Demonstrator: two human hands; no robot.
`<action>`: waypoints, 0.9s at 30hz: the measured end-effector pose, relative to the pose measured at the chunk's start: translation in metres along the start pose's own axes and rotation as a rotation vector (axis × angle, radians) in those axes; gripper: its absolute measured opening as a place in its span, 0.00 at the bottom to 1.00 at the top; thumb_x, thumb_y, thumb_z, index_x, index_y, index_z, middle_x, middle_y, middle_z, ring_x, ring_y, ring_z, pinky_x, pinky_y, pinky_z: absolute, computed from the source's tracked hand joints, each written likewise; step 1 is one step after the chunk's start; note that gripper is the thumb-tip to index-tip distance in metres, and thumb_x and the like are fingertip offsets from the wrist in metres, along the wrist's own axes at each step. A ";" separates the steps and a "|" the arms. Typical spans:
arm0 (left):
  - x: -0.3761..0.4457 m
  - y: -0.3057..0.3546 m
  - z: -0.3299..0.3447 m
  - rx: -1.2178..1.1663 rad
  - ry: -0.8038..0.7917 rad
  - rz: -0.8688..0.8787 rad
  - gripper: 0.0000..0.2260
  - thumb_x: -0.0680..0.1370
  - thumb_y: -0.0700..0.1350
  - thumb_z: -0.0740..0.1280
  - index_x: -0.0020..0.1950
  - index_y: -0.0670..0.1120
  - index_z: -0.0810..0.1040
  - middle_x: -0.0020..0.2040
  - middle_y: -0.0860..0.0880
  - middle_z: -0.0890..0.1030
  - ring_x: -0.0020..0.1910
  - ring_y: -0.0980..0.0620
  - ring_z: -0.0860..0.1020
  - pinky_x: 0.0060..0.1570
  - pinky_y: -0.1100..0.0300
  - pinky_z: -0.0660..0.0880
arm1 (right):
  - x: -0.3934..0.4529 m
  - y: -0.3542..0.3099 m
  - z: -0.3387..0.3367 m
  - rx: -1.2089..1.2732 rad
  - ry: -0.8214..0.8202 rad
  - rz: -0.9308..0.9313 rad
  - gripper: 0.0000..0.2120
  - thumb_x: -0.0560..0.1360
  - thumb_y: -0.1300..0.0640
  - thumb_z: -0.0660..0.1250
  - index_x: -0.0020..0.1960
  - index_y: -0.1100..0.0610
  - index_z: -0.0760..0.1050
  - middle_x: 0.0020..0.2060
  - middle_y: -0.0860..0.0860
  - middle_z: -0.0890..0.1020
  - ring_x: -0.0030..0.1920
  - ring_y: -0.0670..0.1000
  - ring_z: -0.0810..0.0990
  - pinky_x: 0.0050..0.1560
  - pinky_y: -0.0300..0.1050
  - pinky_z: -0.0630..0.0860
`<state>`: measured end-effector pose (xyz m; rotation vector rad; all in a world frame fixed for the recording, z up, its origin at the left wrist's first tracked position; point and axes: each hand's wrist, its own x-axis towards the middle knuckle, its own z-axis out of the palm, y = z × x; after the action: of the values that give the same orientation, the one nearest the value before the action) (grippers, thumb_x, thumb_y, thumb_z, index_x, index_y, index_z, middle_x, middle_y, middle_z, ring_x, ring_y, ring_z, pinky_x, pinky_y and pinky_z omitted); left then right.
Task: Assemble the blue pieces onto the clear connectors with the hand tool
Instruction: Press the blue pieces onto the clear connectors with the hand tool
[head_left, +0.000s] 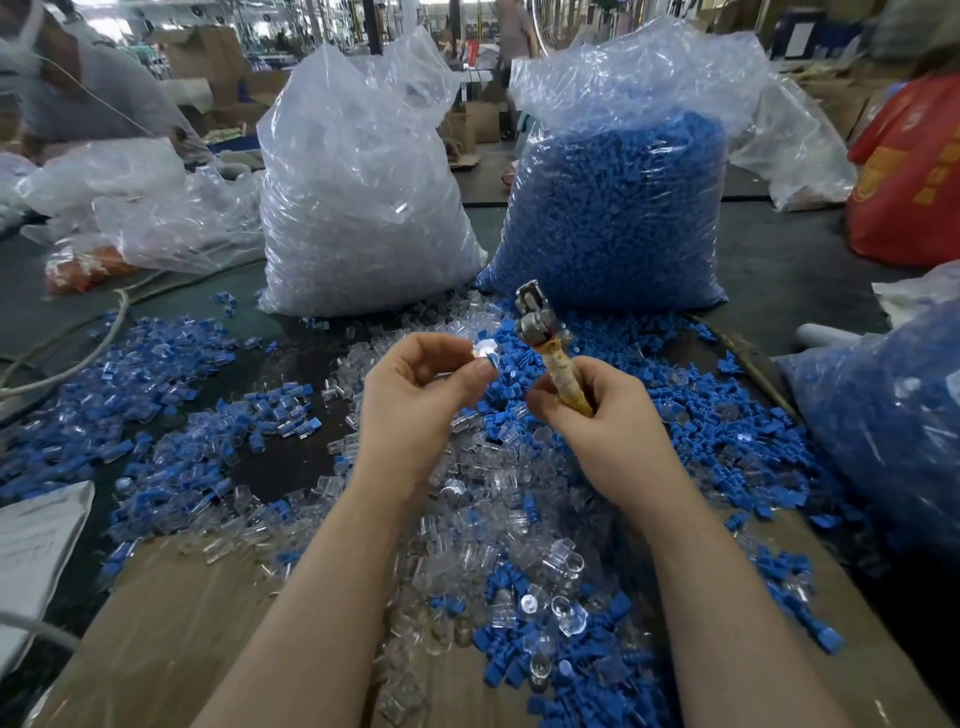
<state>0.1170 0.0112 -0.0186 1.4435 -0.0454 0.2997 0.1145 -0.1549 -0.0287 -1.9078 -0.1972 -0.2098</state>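
Left hand (415, 387) pinches a small clear connector (484, 349) between thumb and fingertips, grip closed on it, held up above the pile. Connector is glossy, transparent, rounded face toward the camera; something blue sits right behind it, can't tell if attached.

Right hand (592, 400) wraps its fingers round the hand tool (545, 345), grip tight on the handle. Handle is wound in yellowish, worn tape; head is bare metal, blocky, tilted up and to the left, tip just beside the connector, not visibly touching.

Below both hands: loose mix of blue pieces (727, 415) and clear connectors (498, 525) spread over the dark surface (291, 457) and a brown cardboard sheet (197, 623). Blue pieces are matte, small, angular; clear ones are boxy with cylindrical ends.

Behind the pile, two upright crinkled plastic bags: left bag of clear parts (363, 208), right bag of blue parts (613, 208). Another bag of blue parts (893, 415) at the right edge. Grey cable (104, 343) curves at left.
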 end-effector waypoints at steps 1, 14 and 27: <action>0.001 0.000 -0.001 -0.012 0.007 0.004 0.09 0.71 0.35 0.75 0.48 0.43 0.80 0.43 0.45 0.84 0.47 0.43 0.83 0.50 0.55 0.82 | 0.000 0.001 -0.001 -0.025 -0.019 0.005 0.09 0.74 0.51 0.72 0.44 0.56 0.76 0.37 0.57 0.79 0.36 0.57 0.76 0.41 0.53 0.76; 0.002 0.006 -0.006 -0.030 0.006 0.027 0.09 0.72 0.34 0.73 0.50 0.44 0.81 0.41 0.49 0.84 0.43 0.52 0.83 0.48 0.60 0.80 | 0.000 0.006 0.000 -0.198 -0.113 0.006 0.09 0.74 0.51 0.71 0.42 0.51 0.72 0.33 0.48 0.76 0.34 0.53 0.73 0.38 0.54 0.73; -0.008 0.008 0.010 0.220 -0.070 -0.011 0.09 0.73 0.33 0.74 0.43 0.47 0.84 0.42 0.45 0.86 0.45 0.47 0.85 0.48 0.59 0.82 | 0.002 0.006 0.010 -0.041 0.048 -0.107 0.06 0.75 0.55 0.72 0.42 0.48 0.76 0.31 0.38 0.77 0.31 0.42 0.72 0.34 0.42 0.67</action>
<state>0.1087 0.0012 -0.0112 1.6722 -0.0621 0.2507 0.1182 -0.1477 -0.0371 -1.9325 -0.2648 -0.3334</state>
